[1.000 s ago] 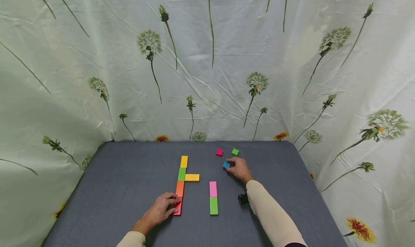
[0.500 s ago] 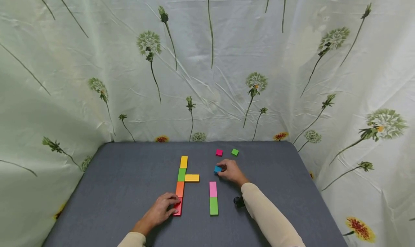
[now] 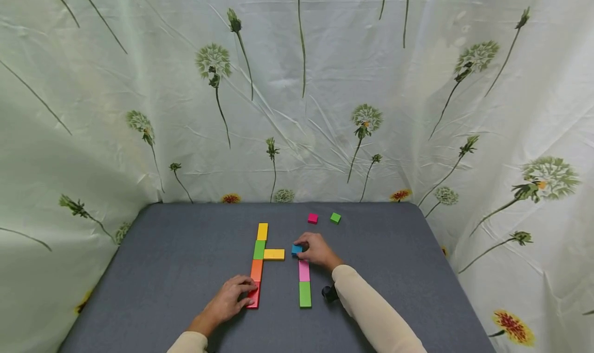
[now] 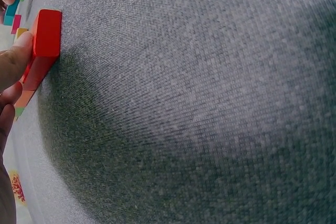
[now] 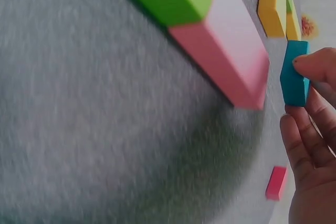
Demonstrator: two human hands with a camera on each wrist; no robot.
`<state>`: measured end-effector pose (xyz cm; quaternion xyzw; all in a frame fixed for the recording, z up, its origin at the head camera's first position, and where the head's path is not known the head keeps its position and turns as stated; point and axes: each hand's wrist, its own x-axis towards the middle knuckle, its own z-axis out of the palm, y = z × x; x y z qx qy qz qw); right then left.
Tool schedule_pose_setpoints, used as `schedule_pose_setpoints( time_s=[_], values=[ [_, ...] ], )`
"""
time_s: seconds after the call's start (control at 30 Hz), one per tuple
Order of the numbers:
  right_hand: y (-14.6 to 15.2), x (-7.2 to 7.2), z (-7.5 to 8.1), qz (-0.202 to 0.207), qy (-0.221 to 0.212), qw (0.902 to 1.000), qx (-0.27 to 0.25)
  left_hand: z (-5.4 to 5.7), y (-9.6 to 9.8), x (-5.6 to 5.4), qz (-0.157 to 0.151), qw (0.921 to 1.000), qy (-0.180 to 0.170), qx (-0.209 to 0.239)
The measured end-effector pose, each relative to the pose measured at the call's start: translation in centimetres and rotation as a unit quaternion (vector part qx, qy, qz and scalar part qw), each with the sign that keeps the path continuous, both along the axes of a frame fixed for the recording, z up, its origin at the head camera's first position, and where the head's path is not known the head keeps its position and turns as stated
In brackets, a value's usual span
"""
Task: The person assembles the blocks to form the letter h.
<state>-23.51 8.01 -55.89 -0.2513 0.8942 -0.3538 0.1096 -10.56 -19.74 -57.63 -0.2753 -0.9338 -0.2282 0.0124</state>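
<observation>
In the head view my right hand [image 3: 316,250] pinches a small blue block [image 3: 297,250] between thumb and fingers, just beyond the far end of a pink block [image 3: 303,271]. The right wrist view shows the thumb on one face of this blue block [image 5: 295,74], fingertips under it. My left hand [image 3: 228,300] holds a red block [image 3: 253,297] at the near end of a row, fingers curled and partly covering it. Its thumb lies against the red block [image 4: 48,34] in the left wrist view. Beyond it, the row continues with orange [image 3: 257,270], green [image 3: 259,249] and yellow [image 3: 263,231] blocks.
A yellow block [image 3: 274,254] sticks out rightward from the row's green block. Against the pink block's near end lies another green block [image 3: 304,295]. Small crimson [image 3: 313,218] and green [image 3: 335,218] blocks lie near the far edge of the grey table [image 3: 185,239]. Behind hangs a flowered curtain [image 3: 320,136].
My right hand has carried the blue block leftward and nearer, from below the small green block to just past the pink block's far end. My left hand stays on the red block.
</observation>
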Motion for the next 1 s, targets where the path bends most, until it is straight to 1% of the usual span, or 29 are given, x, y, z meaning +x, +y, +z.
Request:
schedule_pose_setpoints(
  time_s=[0.1, 0.27, 0.37, 0.5, 0.6, 0.8, 1.0],
  values=[
    [-0.6, 0.2, -0.1, 0.014, 0.003, 0.9999, 0.004, -0.1, -0.1, 0.0, -0.006, 0.9999, 0.009, 0.005],
    [-1.2, 0.2, -0.5, 0.025, 0.009, 0.9995, 0.016, 0.0, -0.2, 0.0, 0.002, 1.0, -0.008, -0.004],
    [-1.5, 0.2, -0.8, 0.024, 0.011, 0.9993, 0.026, 0.0, -0.2, 0.0, 0.003, 0.9999, -0.007, -0.007],
    [-1.7, 0.2, -1.0, 0.015, 0.012, 0.9994, 0.027, -0.1, -0.2, 0.0, 0.0, 1.0, 0.002, -0.008],
    [-1.8, 0.2, -1.2, 0.008, 0.012, 0.9997, 0.022, 0.0, -0.1, -0.1, 0.003, 0.9999, -0.008, -0.011],
    [-1.9, 0.3, -1.2, 0.007, 0.011, 0.9998, 0.014, 0.1, 0.1, -0.1, 0.017, 0.999, -0.034, -0.022],
    [-1.9, 0.4, -1.1, 0.008, 0.015, 0.9998, 0.006, 0.1, 0.2, 0.0, 0.029, 0.9982, -0.046, -0.024]
  ],
)
